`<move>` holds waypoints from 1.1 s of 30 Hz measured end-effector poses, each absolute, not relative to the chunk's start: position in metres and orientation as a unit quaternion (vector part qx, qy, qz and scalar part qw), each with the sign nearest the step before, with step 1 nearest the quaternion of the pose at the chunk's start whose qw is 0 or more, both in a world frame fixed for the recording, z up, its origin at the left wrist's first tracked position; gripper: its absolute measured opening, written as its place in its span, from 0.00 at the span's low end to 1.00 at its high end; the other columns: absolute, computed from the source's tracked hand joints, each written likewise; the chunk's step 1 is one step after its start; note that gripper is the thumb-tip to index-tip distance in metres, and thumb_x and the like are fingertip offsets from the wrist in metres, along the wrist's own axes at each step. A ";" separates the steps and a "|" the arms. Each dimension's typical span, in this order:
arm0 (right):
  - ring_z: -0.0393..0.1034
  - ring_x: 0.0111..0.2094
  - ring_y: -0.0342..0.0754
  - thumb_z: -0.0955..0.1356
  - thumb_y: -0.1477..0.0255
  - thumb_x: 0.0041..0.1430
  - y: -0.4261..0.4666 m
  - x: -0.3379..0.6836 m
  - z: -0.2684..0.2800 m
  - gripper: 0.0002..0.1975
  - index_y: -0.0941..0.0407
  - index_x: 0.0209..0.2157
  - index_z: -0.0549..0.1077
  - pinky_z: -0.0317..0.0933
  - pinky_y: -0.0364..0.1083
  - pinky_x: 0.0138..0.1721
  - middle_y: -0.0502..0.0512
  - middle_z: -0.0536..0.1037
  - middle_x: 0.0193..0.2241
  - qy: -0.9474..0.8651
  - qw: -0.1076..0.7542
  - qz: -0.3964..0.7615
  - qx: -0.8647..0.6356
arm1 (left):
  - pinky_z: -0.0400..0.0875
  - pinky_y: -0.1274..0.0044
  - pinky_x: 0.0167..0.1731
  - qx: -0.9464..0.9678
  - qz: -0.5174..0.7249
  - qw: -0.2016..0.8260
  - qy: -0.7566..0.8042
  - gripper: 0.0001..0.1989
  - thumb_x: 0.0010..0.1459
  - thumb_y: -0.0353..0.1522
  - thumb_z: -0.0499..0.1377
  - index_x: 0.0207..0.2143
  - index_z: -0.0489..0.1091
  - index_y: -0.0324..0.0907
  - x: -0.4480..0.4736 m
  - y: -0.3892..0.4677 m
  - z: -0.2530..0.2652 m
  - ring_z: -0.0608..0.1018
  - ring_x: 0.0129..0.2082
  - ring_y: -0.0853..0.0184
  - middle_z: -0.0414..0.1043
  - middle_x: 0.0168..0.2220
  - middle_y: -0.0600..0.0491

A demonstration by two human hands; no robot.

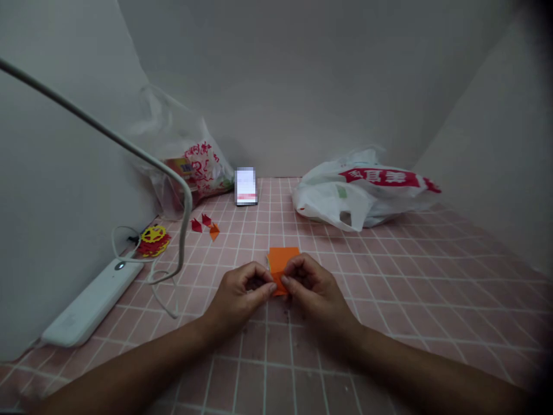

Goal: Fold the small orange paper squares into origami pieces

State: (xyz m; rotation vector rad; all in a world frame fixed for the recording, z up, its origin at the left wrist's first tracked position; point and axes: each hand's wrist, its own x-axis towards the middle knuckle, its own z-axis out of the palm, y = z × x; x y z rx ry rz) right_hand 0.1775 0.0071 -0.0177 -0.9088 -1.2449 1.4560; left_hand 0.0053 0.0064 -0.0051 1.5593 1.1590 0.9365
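A small orange sheet of paper (pixel 284 257) is held between my two hands, just above the pink checked tabletop. My left hand (pixel 247 291) pinches its lower left part between thumb and fingers. On the other side, my right hand (pixel 311 282) grips the lower right part, its thumb close to the left thumb. The paper's near part is partly covered by my fingertips, and a fold seems to run across it there. Farther off to the left lie a small folded orange paper piece (pixel 215 231) and two red folded pieces (pixel 197 225).
At the left, a white power strip (pixel 95 300) lies beside red and yellow cut-out discs (pixel 154 239), with a pale cable (pixel 186 219) arching over. Behind stand a filled plastic bag (pixel 194 167), a lit phone (pixel 246 186) and another white bag (pixel 358 190) against the wall.
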 end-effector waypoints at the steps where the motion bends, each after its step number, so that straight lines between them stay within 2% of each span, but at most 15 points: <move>1: 0.65 0.23 0.41 0.69 0.72 0.56 0.007 0.178 -0.018 0.06 0.54 0.30 0.66 0.61 0.42 0.25 0.45 0.69 0.24 -0.519 0.489 0.594 -0.373 | 0.69 0.75 0.31 0.632 0.384 0.477 0.475 0.05 0.53 0.33 0.61 0.29 0.70 0.39 0.006 0.006 -0.005 0.74 0.29 0.68 0.72 0.28 0.52; 13: 0.62 0.24 0.41 0.66 0.73 0.56 0.006 0.179 -0.015 0.05 0.54 0.29 0.64 0.57 0.43 0.24 0.46 0.67 0.25 -0.575 0.467 0.543 -0.396 | 0.65 0.77 0.29 0.611 0.385 0.486 0.493 0.06 0.51 0.34 0.61 0.28 0.69 0.39 0.009 0.004 0.001 0.71 0.26 0.70 0.70 0.26 0.54; 27: 0.61 0.26 0.42 0.66 0.75 0.57 0.005 0.181 -0.012 0.05 0.54 0.28 0.65 0.56 0.43 0.27 0.47 0.68 0.26 -0.614 0.463 0.506 -0.391 | 0.64 0.78 0.26 0.605 0.382 0.493 0.495 0.06 0.51 0.33 0.61 0.27 0.69 0.39 0.009 0.003 0.004 0.70 0.24 0.71 0.69 0.24 0.56; 33: 0.63 0.23 0.42 0.68 0.71 0.56 0.008 0.179 -0.014 0.06 0.54 0.30 0.65 0.57 0.42 0.23 0.47 0.68 0.25 -0.566 0.437 0.583 -0.386 | 0.66 0.78 0.28 0.611 0.389 0.487 0.489 0.06 0.53 0.33 0.62 0.28 0.69 0.39 0.006 0.006 -0.001 0.72 0.26 0.70 0.70 0.26 0.55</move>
